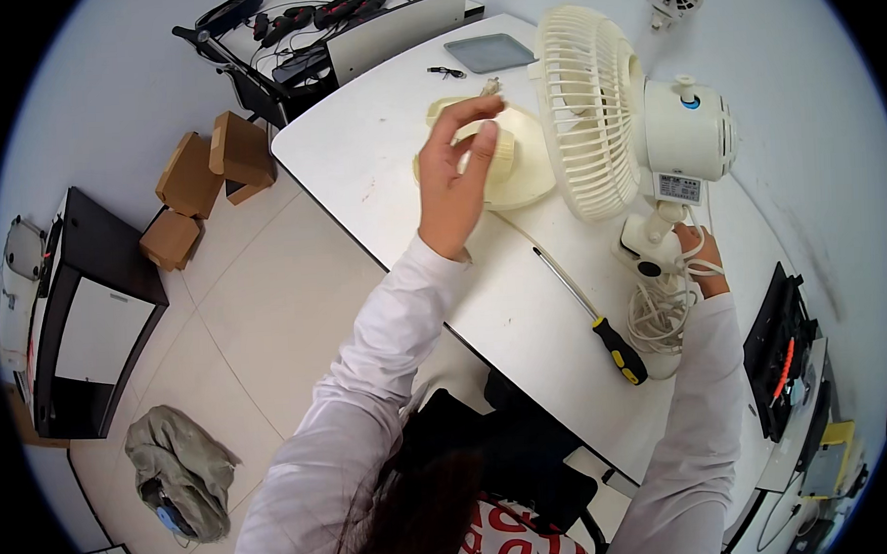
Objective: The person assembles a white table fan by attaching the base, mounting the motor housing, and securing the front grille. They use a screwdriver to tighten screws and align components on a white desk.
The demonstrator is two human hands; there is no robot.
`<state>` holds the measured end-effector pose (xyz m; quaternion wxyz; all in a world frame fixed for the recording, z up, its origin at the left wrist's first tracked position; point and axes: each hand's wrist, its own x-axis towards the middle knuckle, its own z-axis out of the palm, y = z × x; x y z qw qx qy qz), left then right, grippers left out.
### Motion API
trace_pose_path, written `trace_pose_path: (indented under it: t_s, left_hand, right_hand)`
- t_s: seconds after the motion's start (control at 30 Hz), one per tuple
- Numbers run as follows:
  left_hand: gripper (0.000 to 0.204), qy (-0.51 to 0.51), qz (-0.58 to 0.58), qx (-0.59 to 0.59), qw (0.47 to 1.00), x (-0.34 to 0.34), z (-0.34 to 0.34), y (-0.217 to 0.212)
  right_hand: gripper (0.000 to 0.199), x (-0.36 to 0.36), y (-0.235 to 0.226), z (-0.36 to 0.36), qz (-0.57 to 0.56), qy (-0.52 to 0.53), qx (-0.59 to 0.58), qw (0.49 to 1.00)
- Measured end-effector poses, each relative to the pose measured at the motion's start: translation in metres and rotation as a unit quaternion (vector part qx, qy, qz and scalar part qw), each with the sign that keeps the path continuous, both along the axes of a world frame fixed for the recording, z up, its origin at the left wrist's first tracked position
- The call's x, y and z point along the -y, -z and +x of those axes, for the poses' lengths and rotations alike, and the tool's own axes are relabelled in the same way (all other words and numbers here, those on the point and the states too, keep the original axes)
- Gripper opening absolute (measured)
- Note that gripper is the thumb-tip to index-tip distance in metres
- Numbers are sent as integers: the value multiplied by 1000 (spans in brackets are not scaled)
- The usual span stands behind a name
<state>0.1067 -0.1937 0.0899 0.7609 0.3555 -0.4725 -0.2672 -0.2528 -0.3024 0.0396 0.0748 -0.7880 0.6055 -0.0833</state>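
Observation:
A cream electric fan (595, 112) with a slatted round guard and a motor housing stands at the right of the white table. My right hand (702, 256) is closed round its lower mount, partly hidden behind it, with loops of white cord across the fingers. The coiled cord (660, 314) hangs under that mount. My left hand (454, 182) is raised with thumb and fingers apart, empty, over a cream round plastic piece (530, 164) with a knob-like middle. Between the hands lies a screwdriver (617, 349) with a yellow and black handle.
The white table (359, 162) carries a grey tray (490, 52) and a short black cable (445, 72) at its far end. Cardboard boxes (192, 174) and a grey-green cloth bundle (180, 467) lie on the floor to the left. A black tool case (778, 347) is at right.

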Motion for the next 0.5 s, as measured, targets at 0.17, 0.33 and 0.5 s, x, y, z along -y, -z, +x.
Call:
trace_pose_path:
  t_s: [0.17,0.33,0.5]
  left_hand:
    - [37,-107,35,378,919,8,13,34]
    - [31,-134,50,620,771,23,-8,60]
    - [18,-174,56,511,840,24,5,55]
  right_hand:
    - [29,7,9,-11,8,10,18,1000]
    - [28,10,11,-13,-2,-3,-10,1000]
    - [30,11,16,-16,-69,-68,-99,990]
